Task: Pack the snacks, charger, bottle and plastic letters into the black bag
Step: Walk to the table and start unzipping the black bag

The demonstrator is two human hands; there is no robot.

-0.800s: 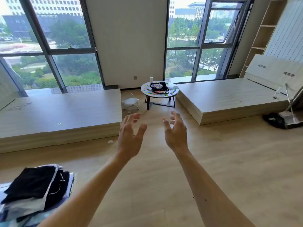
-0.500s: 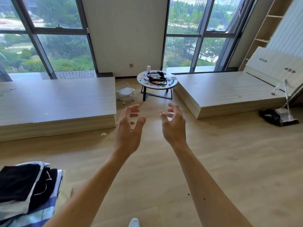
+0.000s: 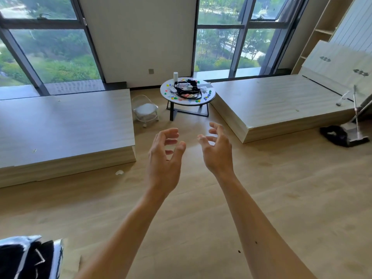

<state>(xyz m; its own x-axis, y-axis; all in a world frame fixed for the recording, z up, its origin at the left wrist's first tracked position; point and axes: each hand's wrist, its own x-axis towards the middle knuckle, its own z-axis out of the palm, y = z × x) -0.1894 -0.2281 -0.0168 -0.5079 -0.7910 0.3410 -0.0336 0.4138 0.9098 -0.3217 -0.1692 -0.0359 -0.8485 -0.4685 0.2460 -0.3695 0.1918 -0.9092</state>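
Head view: two bare forearms stretch forward above smooth, pale wood-grain flooring.
Left hand: fingers spread and loosely curled, palm inward, gripping nothing.
Right hand: just beside the left, fingers likewise spread and curled, empty.
Black bag: well beyond the fingertips, straight ahead; limp fabric slumped on a round white-topped table with dark legs.
Bottle: white cylinder, upright at the table's far edge.
Plastic letters: small bright pieces scattered round the bag.
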